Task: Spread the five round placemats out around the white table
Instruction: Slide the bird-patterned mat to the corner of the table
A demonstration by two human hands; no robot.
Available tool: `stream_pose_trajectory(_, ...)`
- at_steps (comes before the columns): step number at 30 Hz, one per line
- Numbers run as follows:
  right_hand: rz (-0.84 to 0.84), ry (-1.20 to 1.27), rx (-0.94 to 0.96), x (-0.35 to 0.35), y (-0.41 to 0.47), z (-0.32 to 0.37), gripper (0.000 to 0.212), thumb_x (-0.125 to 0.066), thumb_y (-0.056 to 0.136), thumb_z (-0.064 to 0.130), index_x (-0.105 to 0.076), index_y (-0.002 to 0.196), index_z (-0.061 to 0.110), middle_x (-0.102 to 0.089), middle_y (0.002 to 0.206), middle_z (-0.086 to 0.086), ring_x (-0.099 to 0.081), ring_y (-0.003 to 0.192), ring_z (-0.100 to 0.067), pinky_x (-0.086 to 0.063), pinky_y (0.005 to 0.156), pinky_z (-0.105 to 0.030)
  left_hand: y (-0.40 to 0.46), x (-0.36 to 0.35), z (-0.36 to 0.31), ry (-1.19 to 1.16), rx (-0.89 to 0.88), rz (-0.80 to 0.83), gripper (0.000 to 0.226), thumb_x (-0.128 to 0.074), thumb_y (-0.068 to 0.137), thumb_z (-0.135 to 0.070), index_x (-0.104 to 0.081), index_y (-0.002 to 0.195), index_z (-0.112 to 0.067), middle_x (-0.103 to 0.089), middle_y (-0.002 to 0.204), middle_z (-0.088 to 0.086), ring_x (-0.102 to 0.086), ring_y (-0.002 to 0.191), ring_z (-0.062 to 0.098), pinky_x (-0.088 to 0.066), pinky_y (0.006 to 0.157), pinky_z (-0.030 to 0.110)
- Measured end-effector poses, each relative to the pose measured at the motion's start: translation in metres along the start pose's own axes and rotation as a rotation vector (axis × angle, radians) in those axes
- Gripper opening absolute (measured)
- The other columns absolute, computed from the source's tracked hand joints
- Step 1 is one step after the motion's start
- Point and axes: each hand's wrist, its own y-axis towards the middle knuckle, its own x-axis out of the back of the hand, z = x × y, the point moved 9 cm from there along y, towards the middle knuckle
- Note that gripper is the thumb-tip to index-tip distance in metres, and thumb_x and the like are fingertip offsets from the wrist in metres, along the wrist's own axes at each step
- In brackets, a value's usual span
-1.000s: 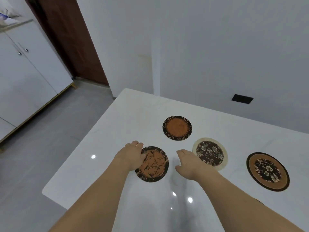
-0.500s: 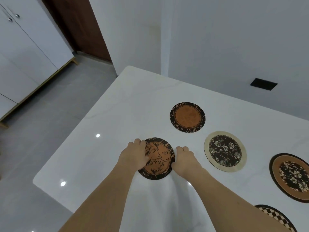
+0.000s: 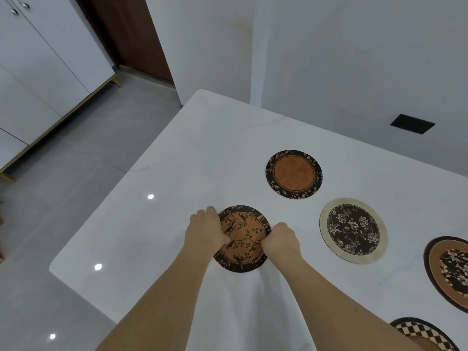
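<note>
An orange placemat with black branches and birds [image 3: 244, 236] lies near the left end of the white table [image 3: 202, 153]. My left hand [image 3: 206, 230] grips its left edge and my right hand [image 3: 279, 240] grips its right edge, fingers curled. Beyond it lies a plain orange mat with a dark leafy border [image 3: 293, 174]. To the right sits a cream-rimmed mat with dark roses [image 3: 353, 230]. A brown floral mat [image 3: 449, 271] is cut off by the right edge. A checkered mat [image 3: 423, 334] shows at the bottom right, partly behind my right forearm.
The table's left edge drops to a grey tiled floor [image 3: 76, 173]. White cabinets [image 3: 38, 59] stand at the far left beside a dark wooden door [image 3: 131, 34]. A white wall with a black vent [image 3: 412, 124] runs along the table's far side.
My right hand has moved left onto the branch mat's right edge and curled shut. My left hand has closed on its left edge. The view has shifted down and left over the table.
</note>
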Motion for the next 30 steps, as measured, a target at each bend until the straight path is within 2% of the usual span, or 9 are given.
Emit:
stream_pose_trajectory(1, -0.021, 0.015, -0.004, 0.002, 0.002, -0.002, 0.003, -0.050, 0.085, 0.005, -0.048, 0.084, 0.006, -0.053, 0.076, -0.005, -0.050, 0.062, -0.016, -0.035, 0.046, -0.024, 0.002, -0.001, 0.000, -0.012, 0.006, 0.004, 0.068, -0.083, 0.066, -0.039, -0.043, 0.113, -0.009, -0.053, 0.110, 0.009, -0.049, 0.105, 0.026, -0.042, 0.076, 0.030)
stream_pose_trajectory(4, -0.074, 0.055, -0.016, 0.004, 0.007, -0.010, 0.020, -0.051, 0.084, 0.004, -0.044, 0.066, 0.011, -0.048, 0.064, -0.002, -0.045, 0.053, -0.013, -0.030, 0.041, -0.022, 0.005, -0.003, 0.005, -0.059, 0.043, 0.016, 0.070, -0.086, 0.063, -0.038, -0.043, 0.110, -0.008, -0.054, 0.106, 0.009, -0.054, 0.100, 0.026, -0.046, 0.074, 0.031)
stream_pose_trajectory(7, -0.072, 0.083, -0.026, 0.003, 0.010, -0.012, 0.022, -0.050, 0.087, 0.008, -0.046, 0.066, 0.010, -0.048, 0.063, -0.002, -0.046, 0.054, -0.013, -0.029, 0.042, -0.022, 0.007, -0.010, 0.010, -0.145, 0.082, 0.070, 0.066, -0.084, 0.066, -0.036, -0.045, 0.111, -0.008, -0.049, 0.109, 0.009, -0.056, 0.100, 0.028, -0.050, 0.076, 0.033)
stream_pose_trajectory(11, -0.046, 0.133, -0.007, 0.003, 0.010, -0.010, 0.015, -0.049, 0.086, 0.005, -0.049, 0.071, 0.007, -0.050, 0.068, -0.006, -0.049, 0.061, -0.017, -0.034, 0.048, -0.024, 0.008, -0.002, 0.010, -0.211, 0.028, 0.007, 0.020, -0.056, 0.089, -0.020, -0.051, 0.102, -0.007, -0.052, 0.107, 0.012, -0.058, 0.089, 0.028, -0.050, 0.071, 0.034)
stream_pose_trajectory(13, -0.050, 0.134, 0.026, 0.006, 0.005, -0.004, 0.015, -0.048, 0.085, 0.003, -0.051, 0.072, 0.009, -0.054, 0.074, -0.006, -0.051, 0.065, -0.017, -0.037, 0.050, -0.025, 0.005, 0.006, 0.014, -0.245, 0.031, -0.034, 0.008, -0.049, 0.092, -0.016, -0.053, 0.093, -0.009, -0.058, 0.098, 0.010, -0.058, 0.082, 0.024, -0.050, 0.071, 0.034)
stream_pose_trajectory(18, -0.063, 0.248, 0.098, 0.019, -0.008, 0.022, 0.010, -0.054, 0.084, 0.006, -0.054, 0.075, 0.010, -0.054, 0.069, -0.001, -0.051, 0.063, -0.014, -0.050, 0.065, -0.033, -0.005, 0.039, 0.033, -0.354, 0.086, -0.107, 0.011, -0.050, 0.092, -0.014, -0.053, 0.082, -0.010, -0.060, 0.084, 0.006, -0.055, 0.072, 0.020, -0.045, 0.062, 0.028)
stream_pose_trajectory(23, -0.034, 0.329, 0.143, 0.017, -0.017, 0.072, 0.018, -0.055, 0.084, 0.008, -0.051, 0.068, 0.016, -0.058, 0.072, -0.003, -0.057, 0.067, -0.019, -0.047, 0.061, -0.030, 0.001, 0.082, 0.068, -0.433, 0.111, -0.188, 0.011, -0.054, 0.092, -0.016, -0.057, 0.083, -0.011, -0.064, 0.084, 0.006, -0.059, 0.074, 0.020, -0.045, 0.063, 0.027)
stream_pose_trajectory(26, -0.016, 0.357, 0.145, 0.008, -0.011, 0.096, 0.005, -0.055, 0.085, 0.011, -0.058, 0.081, 0.011, -0.065, 0.087, -0.010, -0.064, 0.082, -0.028, -0.051, 0.068, -0.032, 0.016, 0.096, 0.086, -0.476, 0.120, -0.205, 0.009, -0.054, 0.091, -0.015, -0.062, 0.088, -0.012, -0.065, 0.086, 0.006, -0.061, 0.076, 0.021, -0.046, 0.064, 0.027)
stream_pose_trajectory(30, -0.014, 0.371, 0.147, -0.015, 0.003, 0.137, 0.006, -0.056, 0.086, 0.013, -0.060, 0.090, 0.009, -0.067, 0.096, -0.013, -0.065, 0.090, -0.030, -0.052, 0.072, -0.033, 0.042, 0.111, 0.125, -0.516, 0.139, -0.244, 0.010, -0.056, 0.091, -0.017, -0.064, 0.088, -0.012, -0.065, 0.083, 0.004, -0.062, 0.077, 0.021, -0.047, 0.064, 0.027)
